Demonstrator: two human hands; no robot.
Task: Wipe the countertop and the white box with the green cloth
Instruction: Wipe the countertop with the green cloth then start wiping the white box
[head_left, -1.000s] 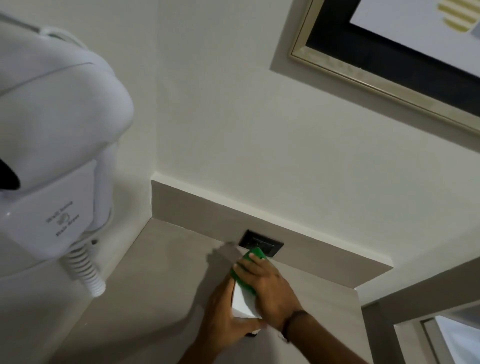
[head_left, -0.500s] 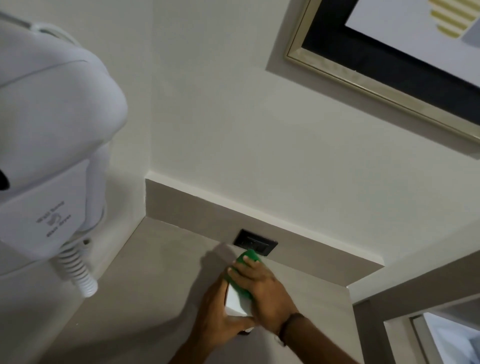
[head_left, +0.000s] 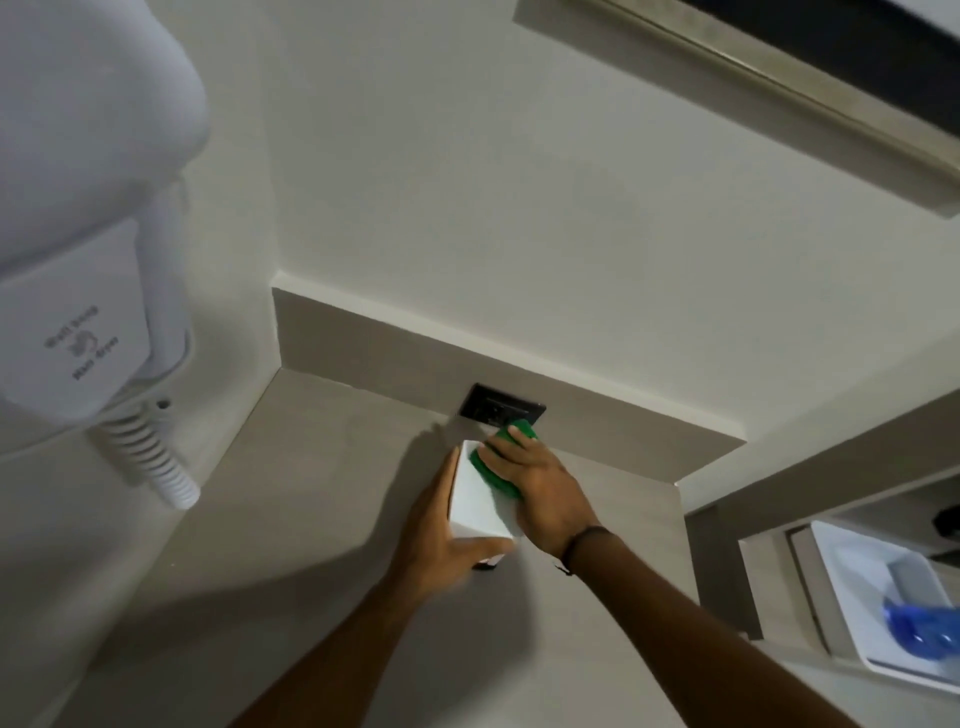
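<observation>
Head view, left to right: a white wall-mounted hair dryer (head_left: 88, 223) fills the far left, its coiled cord (head_left: 148, 457) hanging just above the countertop (head_left: 291, 493). It is well apart from the work, so a snag looks unlikely unless a wide sweep of the cloth reaches that corner.

Near the centre, the left hand (head_left: 441, 540) grasps the white box (head_left: 480, 499) by its left side and near corner, steadying it on the counter. The box appears slightly tipped, and something small and dark shows under its near edge; I cannot tell what. If that grip loosens while the other hand pushes, the box could slide or topple.

On the box's top, toward its far right, the right hand (head_left: 540, 483) presses the green cloth (head_left: 501, 462) flat under spread fingers. Just beyond the fingertips sits a dark wall socket (head_left: 501, 413) in the backsplash. A damp cloth pushed too far could brush it, which I judge the main hazard.

At the far right, a white tray (head_left: 852, 613) holding something blue lies well clear of both hands.
</observation>
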